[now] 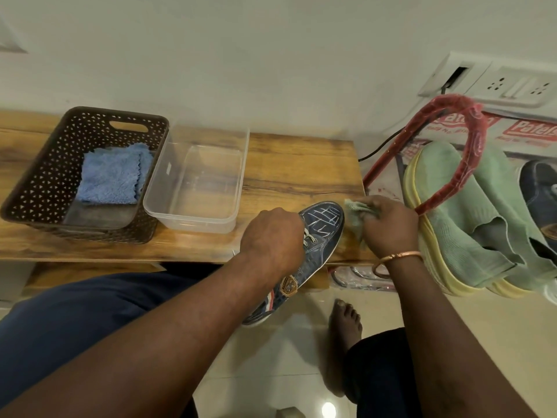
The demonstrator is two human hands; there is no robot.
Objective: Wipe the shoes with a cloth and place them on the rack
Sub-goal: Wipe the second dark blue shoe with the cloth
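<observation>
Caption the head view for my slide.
Left hand grips a denim shoe; right hand holds a cloth by its toe.

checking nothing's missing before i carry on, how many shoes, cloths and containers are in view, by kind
denim shoes: 2, the held denim shoe in the left hand and the second denim shoe at the right edge
green knit shoes: 2
cloths: 2, the blue cloth and the green cloth in the right hand
containers: 2, the brown basket and the clear tub
total: 8

My left hand (272,239) hid the middle of the denim sneaker (327,220). My right hand (388,226) hid much of the green cloth (355,209).
</observation>
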